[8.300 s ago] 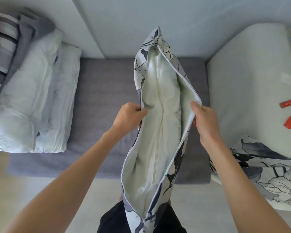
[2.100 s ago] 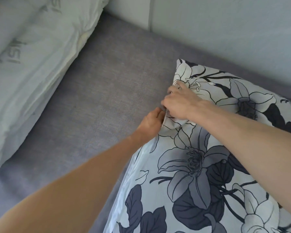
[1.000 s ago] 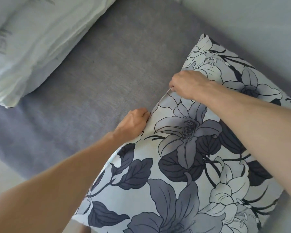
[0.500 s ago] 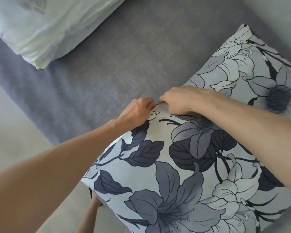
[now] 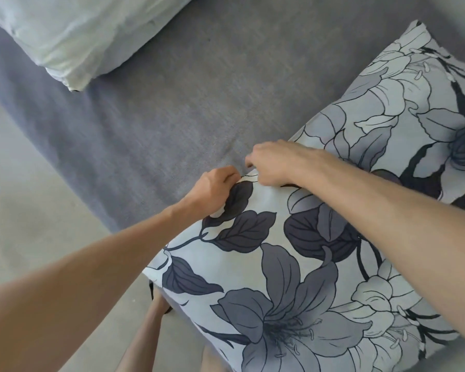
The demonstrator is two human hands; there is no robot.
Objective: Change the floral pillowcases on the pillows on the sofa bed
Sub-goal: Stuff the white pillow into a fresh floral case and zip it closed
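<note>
Pillow under both hands; left hand, right hand pinching its edge.

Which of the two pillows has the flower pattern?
The floral pillow under both hands; the plain white pillow at the far left of the grey sofa bed has none.

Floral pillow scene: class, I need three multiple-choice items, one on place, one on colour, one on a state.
1. Where does the floral pillow lie?
A. on the grey sofa bed
B. wholly on the floor
C. on a table

2. What colours is its print?
A. red and yellow
B. grey, black and white
C. green

3. What are both hands doing?
A. hanging idle
B. lying flat on the mattress
C. gripping the pillow's left edge

Answers: 1 A, most of it rests on grey fabric; 2 B, grey flowers with dark leaves; 3 C, left hand and right hand curl fingers at that edge.
</note>
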